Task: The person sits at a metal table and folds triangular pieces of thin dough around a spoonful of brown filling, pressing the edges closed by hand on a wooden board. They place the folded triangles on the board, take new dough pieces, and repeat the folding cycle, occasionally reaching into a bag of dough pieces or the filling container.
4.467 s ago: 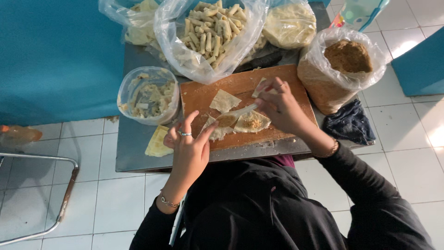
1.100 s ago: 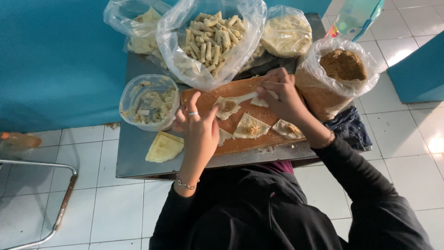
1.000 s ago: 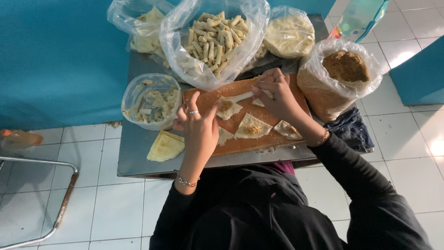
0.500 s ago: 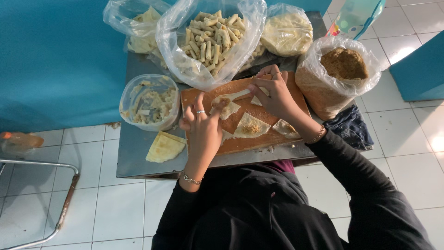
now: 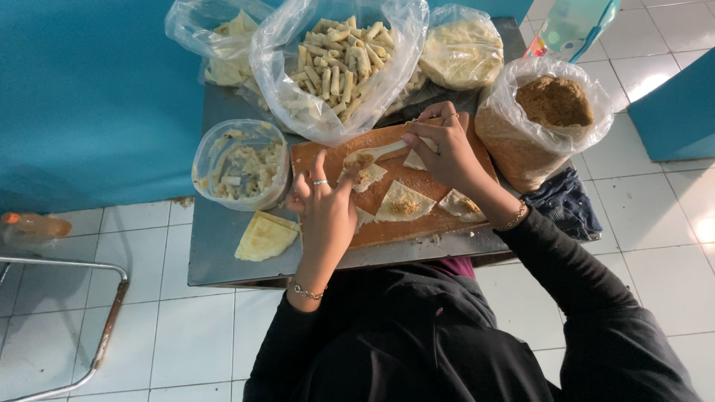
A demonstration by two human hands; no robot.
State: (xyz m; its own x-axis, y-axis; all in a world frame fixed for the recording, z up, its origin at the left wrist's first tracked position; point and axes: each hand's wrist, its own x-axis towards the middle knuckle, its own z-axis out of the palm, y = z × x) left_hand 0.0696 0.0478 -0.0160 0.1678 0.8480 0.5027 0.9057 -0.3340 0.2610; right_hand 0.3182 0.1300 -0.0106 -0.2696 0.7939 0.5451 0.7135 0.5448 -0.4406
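A wooden cutting board [image 5: 432, 223] lies on a small metal table [image 5: 216, 246]. On it sit several triangular pastry wrappers [image 5: 404, 202] with brown filling. My right hand [image 5: 439, 149] holds a white spoon [image 5: 376, 153] whose bowl carries filling over the leftmost wrapper [image 5: 365, 176]. My left hand [image 5: 324, 212] rests on the board's left part, fingertips touching that wrapper, fingers spread. A ring shows on one finger.
A plastic tub of filling [image 5: 242, 165] stands left of the board. Folded wrappers [image 5: 264, 237] lie by the table's front edge. Bags of rolled pastries [image 5: 335, 56], wrappers [image 5: 223, 45], dough sheets [image 5: 462, 52] and brown crumbs [image 5: 551, 112] crowd the back. A dark cloth [image 5: 570, 201] lies at right.
More wrappers with filling lie on the board than 4.5 s ago. In the last second my right hand has swung the spoon left onto the leftmost wrapper; my left hand stayed beside it.
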